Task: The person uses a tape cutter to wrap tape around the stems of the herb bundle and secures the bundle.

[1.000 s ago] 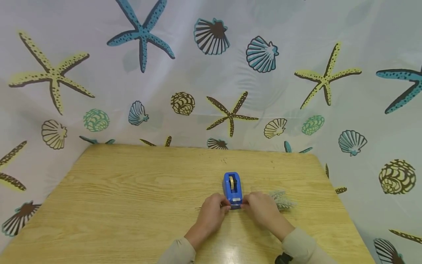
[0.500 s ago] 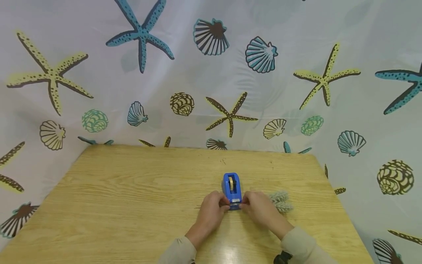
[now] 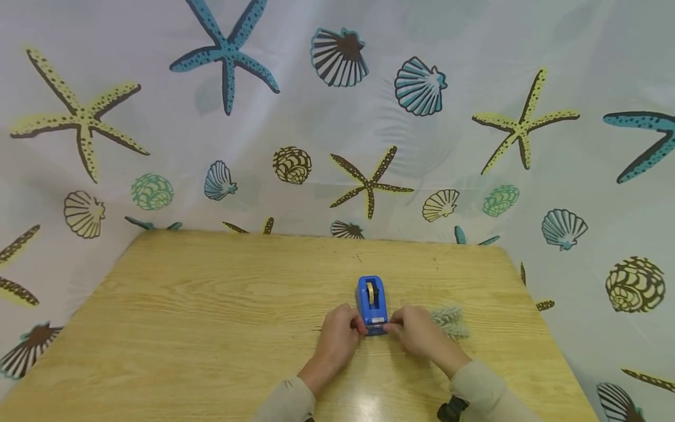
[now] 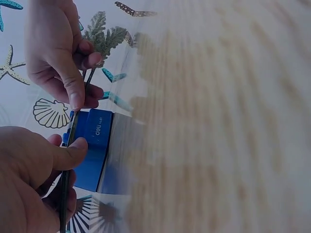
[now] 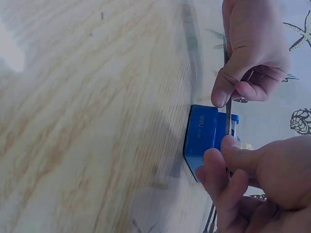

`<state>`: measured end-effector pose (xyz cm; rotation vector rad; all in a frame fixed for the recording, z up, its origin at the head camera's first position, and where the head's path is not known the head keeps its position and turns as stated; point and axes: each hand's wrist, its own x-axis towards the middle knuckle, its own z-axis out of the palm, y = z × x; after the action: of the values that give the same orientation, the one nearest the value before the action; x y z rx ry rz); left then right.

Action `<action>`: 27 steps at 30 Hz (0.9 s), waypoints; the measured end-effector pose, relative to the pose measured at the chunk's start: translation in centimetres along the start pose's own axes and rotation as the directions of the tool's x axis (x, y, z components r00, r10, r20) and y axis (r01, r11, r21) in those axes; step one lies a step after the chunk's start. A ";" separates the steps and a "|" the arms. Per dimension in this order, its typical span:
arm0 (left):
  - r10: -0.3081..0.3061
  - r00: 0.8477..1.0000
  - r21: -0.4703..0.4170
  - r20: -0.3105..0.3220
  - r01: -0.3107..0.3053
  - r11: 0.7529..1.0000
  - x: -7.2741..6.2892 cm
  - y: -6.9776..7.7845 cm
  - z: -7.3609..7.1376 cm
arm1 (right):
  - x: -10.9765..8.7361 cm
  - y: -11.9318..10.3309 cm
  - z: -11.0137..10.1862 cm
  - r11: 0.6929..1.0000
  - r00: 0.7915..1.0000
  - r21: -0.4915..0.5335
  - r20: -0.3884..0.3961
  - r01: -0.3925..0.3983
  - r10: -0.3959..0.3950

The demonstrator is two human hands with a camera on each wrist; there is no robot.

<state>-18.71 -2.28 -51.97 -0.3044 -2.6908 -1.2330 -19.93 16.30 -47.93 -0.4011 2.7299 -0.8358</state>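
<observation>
A blue tape dispenser (image 3: pixel 373 305) marked "deli" stands on the table, with a roll of tape (image 3: pixel 371 292) in it. Close to its front end, my left hand (image 3: pixel 337 336) pinches a thin dark stem (image 4: pixel 64 199) between thumb and fingers. My right hand (image 3: pixel 419 333) pinches the stem a short way along, so it spans the gap between both hands, across the dispenser's front. Grey-green foliage (image 3: pixel 450 322) of an artificial sprig sticks out beyond the right hand. In the left wrist view, two thin stems run from the right hand to this foliage (image 4: pixel 102 36).
The wooden table (image 3: pixel 211 293) extends to both sides and behind the dispenser. A pale curtain (image 3: pixel 316 129) printed with starfish and shells hangs along the back and sides. A dark watch or band (image 3: pixel 452 409) shows by the right sleeve.
Both hands stay at the dispenser's front with only slight finger movement. The foliage beyond the right hand has turned a little and reaches less far right. The dispenser has stayed in place.
</observation>
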 end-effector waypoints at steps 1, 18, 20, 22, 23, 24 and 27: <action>-0.001 1.000 -0.005 -0.001 0.001 1.000 0.1 0.0 0.0 | 0.0 0.0 -0.1 1.000 1.000 -0.004 -0.001 0.002 -0.002; 0.059 0.942 -0.031 0.331 -0.052 0.998 3.9 -0.8 -3.0 | 0.4 0.8 1.4 0.999 0.989 0.021 -0.144 0.048 -0.045; 0.095 0.918 0.010 0.385 -0.107 0.994 5.2 -1.1 -3.6 | 0.4 0.8 1.3 0.998 0.990 0.028 -0.132 0.047 -0.043; 0.118 0.885 0.052 0.451 -0.157 0.986 6.3 -1.6 -3.8 | 0.4 0.7 1.3 0.998 0.992 0.040 -0.123 0.041 -0.036; 0.125 0.865 0.058 0.486 -0.175 0.983 6.8 -1.7 -3.9 | 0.4 0.7 1.3 0.998 0.992 0.044 -0.118 0.038 -0.032; 0.131 0.845 0.063 0.519 -0.191 0.980 7.2 -1.9 -3.9 | 0.3 0.7 1.2 0.998 0.993 0.050 -0.114 0.034 -0.028; 0.128 0.795 0.067 0.593 -0.207 0.976 8.1 -2.1 -3.5 | 0.2 0.8 1.1 0.998 0.995 0.064 -0.099 0.022 -0.016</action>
<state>-26.80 -5.36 -49.35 -1.0421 -3.1288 -1.0268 -19.94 16.32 -49.31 -0.3827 2.7842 -0.9708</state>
